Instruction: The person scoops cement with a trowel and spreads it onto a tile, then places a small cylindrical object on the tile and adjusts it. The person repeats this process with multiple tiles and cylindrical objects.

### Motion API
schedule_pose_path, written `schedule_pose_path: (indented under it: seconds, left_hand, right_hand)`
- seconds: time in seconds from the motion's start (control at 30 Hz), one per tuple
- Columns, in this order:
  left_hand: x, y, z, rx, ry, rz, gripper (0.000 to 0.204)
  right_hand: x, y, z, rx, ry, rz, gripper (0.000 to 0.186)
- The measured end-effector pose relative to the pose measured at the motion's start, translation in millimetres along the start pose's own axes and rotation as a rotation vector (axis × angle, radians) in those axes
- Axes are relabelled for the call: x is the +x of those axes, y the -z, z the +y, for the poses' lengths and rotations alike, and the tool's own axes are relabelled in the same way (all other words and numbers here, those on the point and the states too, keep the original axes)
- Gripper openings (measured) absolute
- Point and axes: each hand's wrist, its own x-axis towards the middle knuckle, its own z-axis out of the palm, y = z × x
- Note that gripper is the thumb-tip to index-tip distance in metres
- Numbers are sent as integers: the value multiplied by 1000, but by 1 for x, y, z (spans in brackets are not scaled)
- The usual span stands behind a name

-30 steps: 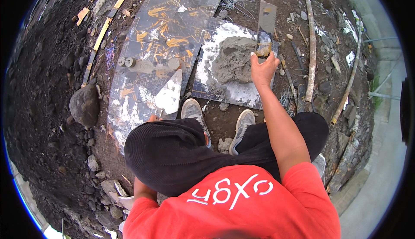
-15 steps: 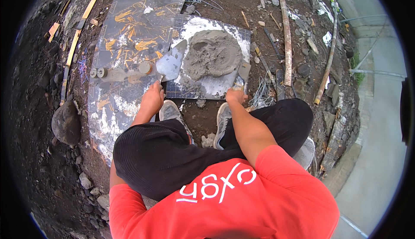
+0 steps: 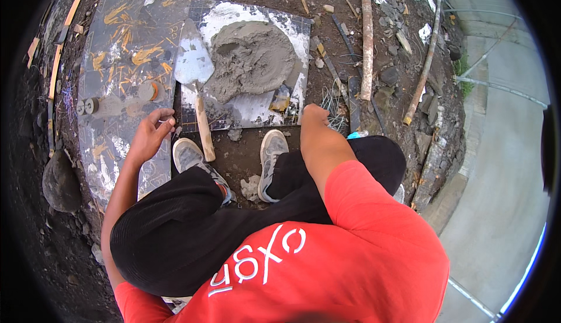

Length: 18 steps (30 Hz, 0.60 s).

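A wet grey mortar heap [image 3: 251, 57] sits on a dark, white-smeared board [image 3: 201, 16] in front of my feet. The trowel [image 3: 194, 63] rests at the heap's left side, its wooden handle pointing toward me. Left of that handle, my left hand [image 3: 153, 136] is open and empty, thumb and forefinger apart. My right hand [image 3: 315, 114] is closed beside the board's near right corner; what it holds, if anything, is hidden. A small grey-and-yellowish flat piece [image 3: 280, 98] lies on the board at the heap's near right edge.
On the left, a long dark panel [image 3: 125, 42] carries a round orange-edged piece [image 3: 152, 91] and two small round pieces [image 3: 87, 106]. Wooden poles [image 3: 366, 42], tangled wire [image 3: 334, 106] and stones lie to the right. A boulder [image 3: 61, 181] sits far left.
My left hand has let go of the trowel and drawn back left. The small flat piece near my right hand now lies on the board, apart from that hand. The view has shifted.
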Motion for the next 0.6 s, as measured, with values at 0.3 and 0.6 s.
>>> schedule_pose_path:
  seconds: [0.3,0.6]
  left_hand:
    - [33,90,139,224,-121,109,48]
    - [53,86,186,150,-215,134,44]
  right_hand:
    - [65,-25,-27,-228,44,-27,42]
    - [44,108,-145,-21,660,69,36]
